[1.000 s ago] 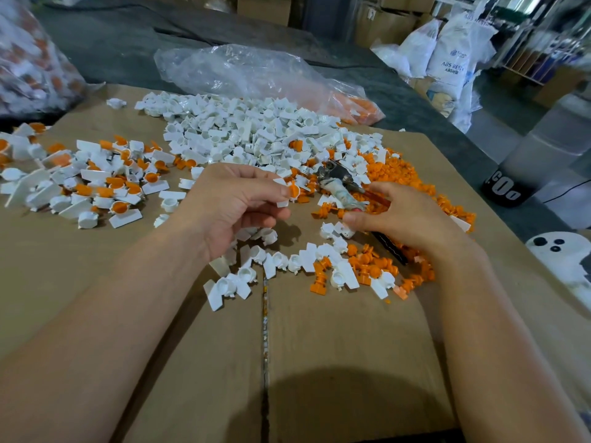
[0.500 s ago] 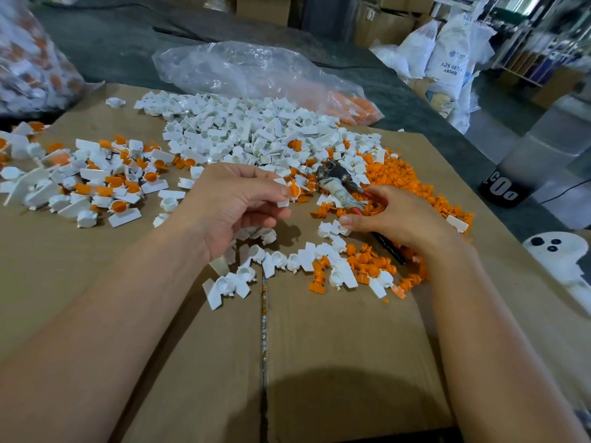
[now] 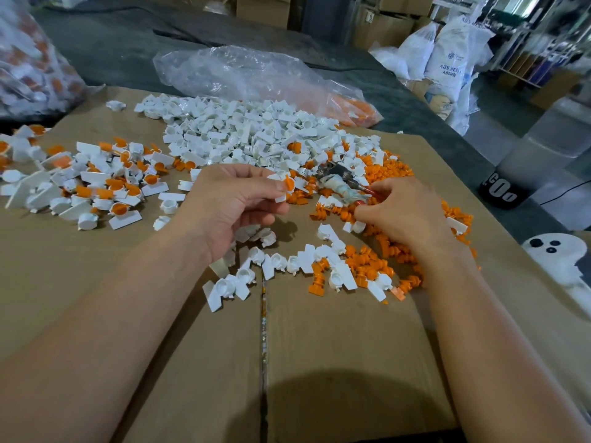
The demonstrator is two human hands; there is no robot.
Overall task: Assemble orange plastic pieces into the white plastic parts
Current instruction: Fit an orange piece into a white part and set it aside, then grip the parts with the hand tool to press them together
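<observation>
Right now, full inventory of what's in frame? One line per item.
white parts: many, white, heap at back centre of the cardboard
orange pieces: many, orange, heap on the right
assembled parts: many, white with orange, spread on the left
loose white parts: a scatter, white, in front of the hands
tool: one, metal with wrapped handle, between the hands
clear bag: one, clear, behind the white heap
cardboard: one, brown, seamed, under the piles
sacks: several, white, back right
left hand: pinches held part, white with orange
right hand: fingers curled at the tool's handle, grip unclear
</observation>
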